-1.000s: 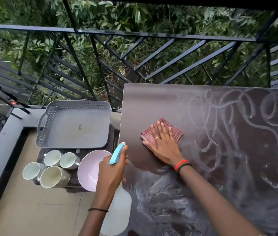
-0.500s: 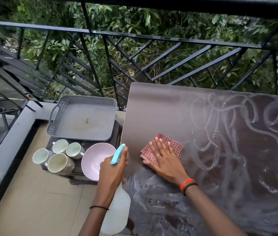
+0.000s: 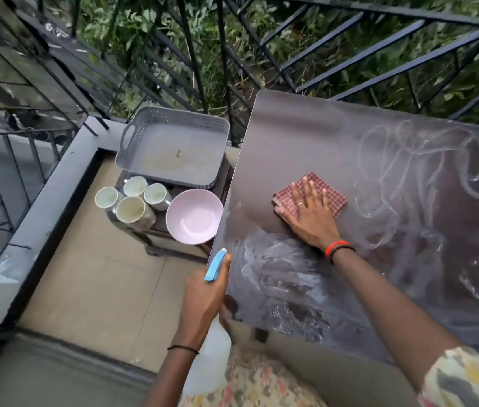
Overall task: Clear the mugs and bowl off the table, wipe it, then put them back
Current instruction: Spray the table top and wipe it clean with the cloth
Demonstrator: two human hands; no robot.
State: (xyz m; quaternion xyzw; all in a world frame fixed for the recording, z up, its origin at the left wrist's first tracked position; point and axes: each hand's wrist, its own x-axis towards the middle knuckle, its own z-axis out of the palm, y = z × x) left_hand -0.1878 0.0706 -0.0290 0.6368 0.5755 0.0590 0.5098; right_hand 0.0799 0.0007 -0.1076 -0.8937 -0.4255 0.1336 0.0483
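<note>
On the dark wet table (image 3: 306,136), my flat open right hand (image 3: 310,214) has slid the red checked cloth (image 3: 311,193) back; wiping continues, left hand (image 3: 204,292) gripping the spray bottle (image 3: 209,359).

The right hand (image 3: 310,214) has slid the checked cloth (image 3: 310,193) a little toward the near edge of the tabletop (image 3: 306,136) and back out — the smeared, foamy patch beside its wrist has spread. The left hand (image 3: 203,292) with the spray bottle (image 3: 207,359) has dropped lower.

Beige tiled balcony floor (image 3: 91,289), black metal railing (image 3: 350,48), green foliage (image 3: 150,22) beyond
</note>
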